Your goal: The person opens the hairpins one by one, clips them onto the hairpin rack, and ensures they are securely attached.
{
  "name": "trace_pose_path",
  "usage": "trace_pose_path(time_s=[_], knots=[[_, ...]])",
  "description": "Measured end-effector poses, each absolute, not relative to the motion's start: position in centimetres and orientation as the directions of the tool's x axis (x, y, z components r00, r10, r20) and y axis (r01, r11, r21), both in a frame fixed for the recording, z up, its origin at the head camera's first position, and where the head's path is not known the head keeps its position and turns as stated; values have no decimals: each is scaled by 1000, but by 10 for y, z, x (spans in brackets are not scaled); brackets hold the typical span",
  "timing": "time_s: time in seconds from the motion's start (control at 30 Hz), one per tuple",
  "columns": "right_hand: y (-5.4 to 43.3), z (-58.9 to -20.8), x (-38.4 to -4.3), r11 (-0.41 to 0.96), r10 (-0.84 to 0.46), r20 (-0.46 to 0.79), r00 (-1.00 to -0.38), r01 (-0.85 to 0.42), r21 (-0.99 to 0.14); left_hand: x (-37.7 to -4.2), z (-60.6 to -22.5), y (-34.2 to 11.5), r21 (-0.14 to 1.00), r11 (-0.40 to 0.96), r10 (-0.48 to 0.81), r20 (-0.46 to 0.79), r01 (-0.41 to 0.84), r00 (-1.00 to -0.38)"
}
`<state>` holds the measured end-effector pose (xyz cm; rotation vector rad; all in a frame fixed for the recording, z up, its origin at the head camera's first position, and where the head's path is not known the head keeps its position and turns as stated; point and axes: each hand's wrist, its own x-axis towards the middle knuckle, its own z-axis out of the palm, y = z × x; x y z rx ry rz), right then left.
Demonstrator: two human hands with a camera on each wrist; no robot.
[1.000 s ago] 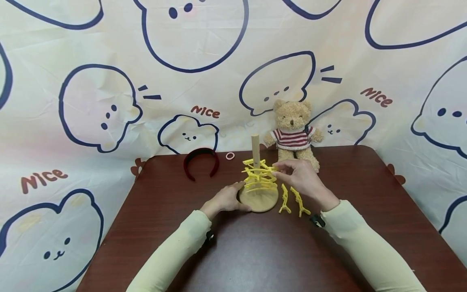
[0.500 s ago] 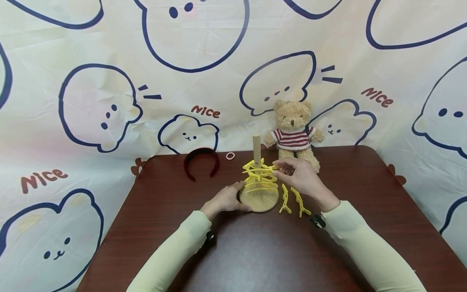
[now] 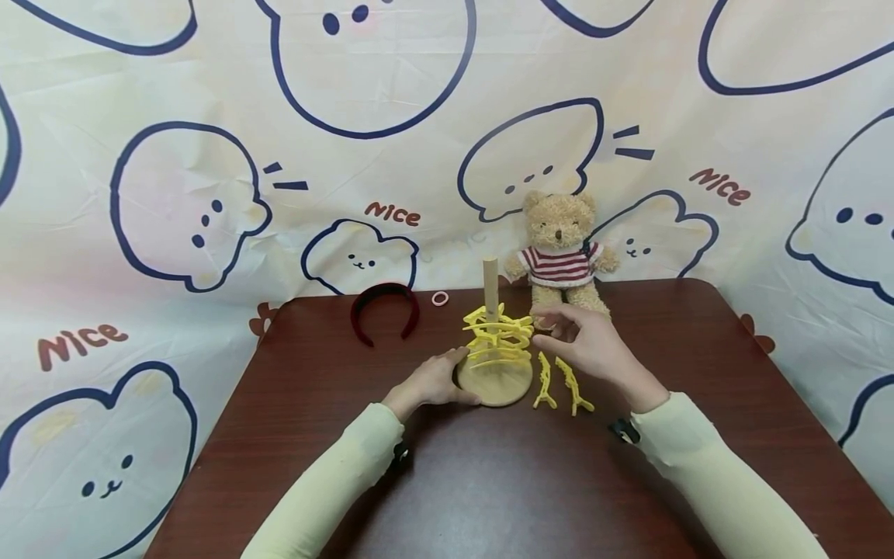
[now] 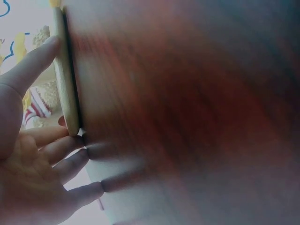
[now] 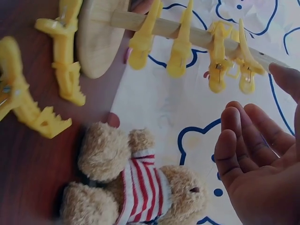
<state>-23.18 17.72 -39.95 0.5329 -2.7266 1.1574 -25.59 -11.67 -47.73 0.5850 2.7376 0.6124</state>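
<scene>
A wooden stand, with a round base [image 3: 494, 388] and an upright post [image 3: 491, 281], carries several yellow toothed hair clips [image 5: 179, 51] clamped along its post. My left hand [image 3: 434, 378] holds the base at its left edge; in the left wrist view its thumb lies on the upper face [image 4: 65, 79] and the fingertips meet the rim. Just right of the topmost clips is my right hand [image 3: 594, 345], thumb and fingers parted, holding nothing. Two loose yellow hair clips [image 3: 574, 386] lie on the table beside the base, below that hand.
Behind the stand a teddy bear [image 3: 561, 264] in a striped shirt sits against the patterned cloth backdrop [image 3: 433, 178]. At the back left lie a dark red headband [image 3: 358, 317] and a small pink ring [image 3: 434, 299]. The brown table [image 3: 475, 481] extends toward me.
My right hand has released the yellow hair clip it was pinching and drawn back slightly to the right. That clip stays on the post; my left hand has not moved.
</scene>
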Motion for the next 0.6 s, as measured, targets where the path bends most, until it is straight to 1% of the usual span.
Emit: trace_pose_path(time_s=[0.23,0.43,0.6], knots=[[195,-410,-225,675,-242,237,-941,-339,-655,-255,-476,-117,469,827,435,-183,311,-882],[209,-426,-220,714,-238,221,-946,-325,-620,-254,-474,-116,469,826,436,-183,312,-881],[218,-441,-215,733,-234,181,-955,-296,-612,-254,-473,-115,471,826,437,-184,312,-880]])
